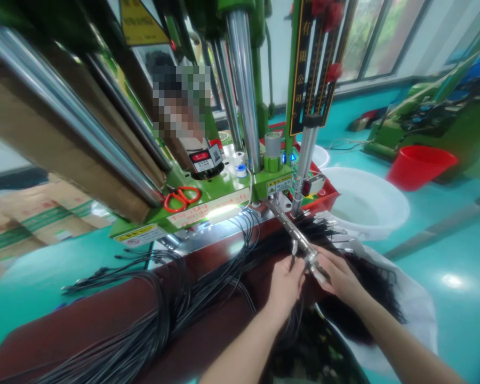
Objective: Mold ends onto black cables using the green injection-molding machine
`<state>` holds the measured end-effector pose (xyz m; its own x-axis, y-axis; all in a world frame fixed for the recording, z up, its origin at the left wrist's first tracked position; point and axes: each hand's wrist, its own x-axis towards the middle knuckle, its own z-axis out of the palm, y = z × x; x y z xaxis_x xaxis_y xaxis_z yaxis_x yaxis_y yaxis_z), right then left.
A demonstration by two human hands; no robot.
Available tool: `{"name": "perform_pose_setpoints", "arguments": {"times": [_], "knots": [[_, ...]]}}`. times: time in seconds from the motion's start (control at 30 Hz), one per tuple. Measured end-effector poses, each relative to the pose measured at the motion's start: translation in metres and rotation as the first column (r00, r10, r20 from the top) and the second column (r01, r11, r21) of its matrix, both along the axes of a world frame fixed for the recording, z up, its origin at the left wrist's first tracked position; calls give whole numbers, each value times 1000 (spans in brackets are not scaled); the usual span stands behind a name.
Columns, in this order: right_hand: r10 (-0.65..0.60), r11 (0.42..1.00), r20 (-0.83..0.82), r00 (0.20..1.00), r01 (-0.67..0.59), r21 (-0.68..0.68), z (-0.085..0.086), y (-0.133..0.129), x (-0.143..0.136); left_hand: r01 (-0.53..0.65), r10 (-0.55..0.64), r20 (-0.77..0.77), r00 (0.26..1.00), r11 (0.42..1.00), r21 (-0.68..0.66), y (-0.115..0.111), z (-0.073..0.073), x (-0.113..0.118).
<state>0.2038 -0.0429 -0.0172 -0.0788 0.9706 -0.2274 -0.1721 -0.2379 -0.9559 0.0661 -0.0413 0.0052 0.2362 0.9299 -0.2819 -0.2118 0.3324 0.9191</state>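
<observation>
A long narrow metal bar (291, 228) slants toward me from the front of the green machine. My right hand (338, 274) is closed around its near end, where a dark, handle-like part shows. Just left of the bar, my left hand (287, 285) pinches a black cable; a small silver plug (295, 247) stands up from its fingers. The left fingertips are close to the bar's near end, and I cannot tell whether they touch it. Behind both hands lies a thick bundle of black cables (260, 250) with pale connector ends, on a dark red table (108, 304).
Orange-handled scissors (182, 198) lie on the green machine bed (220, 193) between upright steel rods (244, 80). To the right are a white tub (370, 200), a red bucket (420, 166) and a white sack (418, 314). Brown bags (44, 213) lie at left. A person is behind the machine.
</observation>
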Motion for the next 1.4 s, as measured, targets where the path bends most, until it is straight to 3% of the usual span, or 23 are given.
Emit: {"name": "perform_pose_setpoints", "arguments": {"times": [0.33, 0.5, 0.67, 0.83, 1.13, 1.4], "knots": [[-65, 995, 92, 994, 58, 77, 2, -7, -2, -24, 35, -88, 996, 992, 121, -3, -7, -1], [-85, 996, 161, 983, 78, 48, 3, -9, 1, -2, 22, -133, 991, 988, 154, -5, -11, 2], [-60, 998, 157, 986, 59, 15, 3, -10, 3, 49, -22, -178, 984, 987, 153, -5, -11, 2], [-119, 993, 107, 987, 117, 23, 0, -11, 2, 80, -33, -286, 958, 985, 154, -6, -9, -1], [-11, 1000, 109, 994, 10, 8, -5, -9, 11, 173, -79, -405, 911, 964, 200, -8, 2, -12], [47, 993, 224, 973, -71, 99, 0, -6, 14, 232, -116, -465, 878, 952, 201, -8, 5, -17]]}}
